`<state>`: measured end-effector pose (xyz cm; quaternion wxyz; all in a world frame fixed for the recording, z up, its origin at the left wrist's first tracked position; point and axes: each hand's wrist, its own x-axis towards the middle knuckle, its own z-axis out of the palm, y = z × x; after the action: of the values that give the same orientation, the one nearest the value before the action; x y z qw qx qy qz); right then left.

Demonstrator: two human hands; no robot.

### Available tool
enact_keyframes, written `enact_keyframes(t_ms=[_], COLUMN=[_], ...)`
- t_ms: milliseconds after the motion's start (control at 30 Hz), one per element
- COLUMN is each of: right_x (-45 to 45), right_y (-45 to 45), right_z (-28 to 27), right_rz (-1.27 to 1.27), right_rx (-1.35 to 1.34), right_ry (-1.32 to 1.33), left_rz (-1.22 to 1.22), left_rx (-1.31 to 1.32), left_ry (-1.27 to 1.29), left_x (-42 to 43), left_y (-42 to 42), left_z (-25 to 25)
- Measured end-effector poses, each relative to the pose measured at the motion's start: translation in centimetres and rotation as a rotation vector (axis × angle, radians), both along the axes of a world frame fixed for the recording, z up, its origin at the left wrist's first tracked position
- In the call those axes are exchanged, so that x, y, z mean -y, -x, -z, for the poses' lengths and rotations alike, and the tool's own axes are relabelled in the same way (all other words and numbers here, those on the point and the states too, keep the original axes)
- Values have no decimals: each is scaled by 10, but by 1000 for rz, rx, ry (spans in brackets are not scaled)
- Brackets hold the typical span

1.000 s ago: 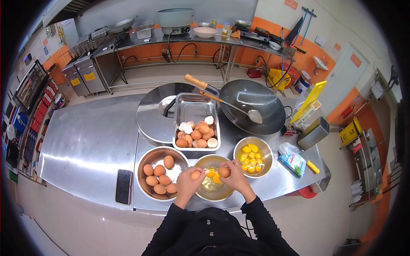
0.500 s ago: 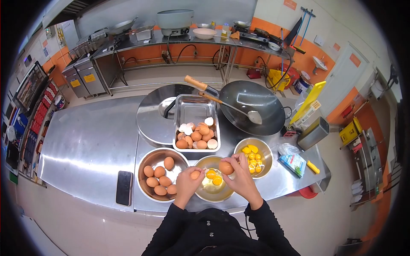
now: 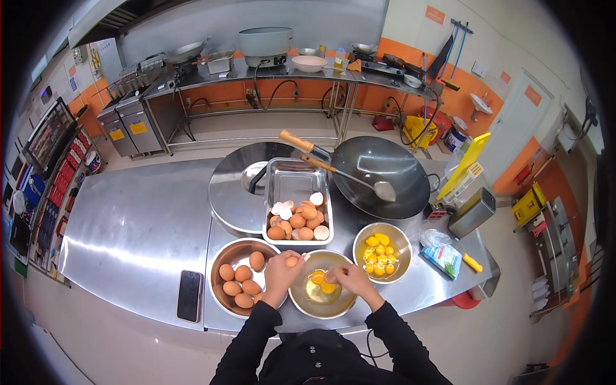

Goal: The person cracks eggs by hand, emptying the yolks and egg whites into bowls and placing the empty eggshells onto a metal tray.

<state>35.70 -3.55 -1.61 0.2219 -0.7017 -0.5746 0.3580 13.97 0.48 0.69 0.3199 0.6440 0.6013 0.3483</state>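
My left hand [image 3: 281,277] is closed around a brown eggshell [image 3: 292,261] by the left rim of the middle steel bowl [image 3: 297,302]. Over that bowl's right side, my right hand [image 3: 357,283] has its fingers bent inward and down; the fingertips are blurred, and I cannot make out what is in them. Below them, yellow yolks [image 3: 318,277] lie in clear egg white. To the left, another steel bowl [image 3: 218,296] holds several whole brown eggs [image 3: 242,274]. A third bowl [image 3: 405,269], on the right, contains several separated yolks [image 3: 381,259].
Behind the bowls, a steel tray [image 3: 296,186] holds cracked eggshells [image 3: 297,221]. A large lid [image 3: 224,183] and a wok [image 3: 350,192] with a ladle [image 3: 384,190] flank it. A phone [image 3: 189,296] lies left; a blue packet [image 3: 443,260] and yellow-handled knife [image 3: 472,263] lie right.
My right hand has dropped lower over the middle bowl, and the brown egg or shell it held no longer shows. My left hand stays near the bowl's left rim with its shell. The view has tilted upward slightly.
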Motion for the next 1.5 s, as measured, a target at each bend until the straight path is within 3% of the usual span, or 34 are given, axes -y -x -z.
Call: enact_keyframes(t_ms=[133, 300, 433, 533, 633, 667, 767, 800, 900, 1000, 1100, 1233, 1367, 1500], right_x=[-42, -100, -138, -142, -139, -132, -112, -87, -70, -70, -75, -69, -68, -46], right_y=[-1, 28, 54, 77, 104, 117, 155, 172, 198, 211, 217, 196, 167, 152], right_z=[-11, -35, -40, -42, -39, -36, -5, -19, 24, 49, 48, 32, 31, -15], right_rz=[-15, 22, 40, 119, 51, -89, -688, -606, -467, -409, -558, -514, -371, -127], right_rx=[-133, -73, 22, 198, 103, 16, 135, 319, 335, 347, 505, 244, -434, -972], right_ry=[115, -210, -294, -549, -693, -590, -303, -316, -374, -344, -260, -202, -366, -88], left_rz=[-45, -69, -197, -266, -214, -206, -87, -49, -50, -42, 9, 22, 13, -72], left_rx=[-61, -226, -166, -107, -91, -89, -107, -117, -181, -46, 407, 769, 1126, 1150], left_ry=[-32, -13, -127, -97, -81, -65, -50, -25, -100, -146, 201, 398, 396, 350], left_x=[-44, -109, -143, -151, -157, -160, -177, -173, -173, -169, -152, -102, -48, -7], left_y=[2, 9, 17, 29, 41, 42, 45, 43, 39, 39, 47, 77, 101, 106], left_z=[0, -10, -10, -13, -4, -1, 21, 11, 16, 18, 19, 6, 3, -3])
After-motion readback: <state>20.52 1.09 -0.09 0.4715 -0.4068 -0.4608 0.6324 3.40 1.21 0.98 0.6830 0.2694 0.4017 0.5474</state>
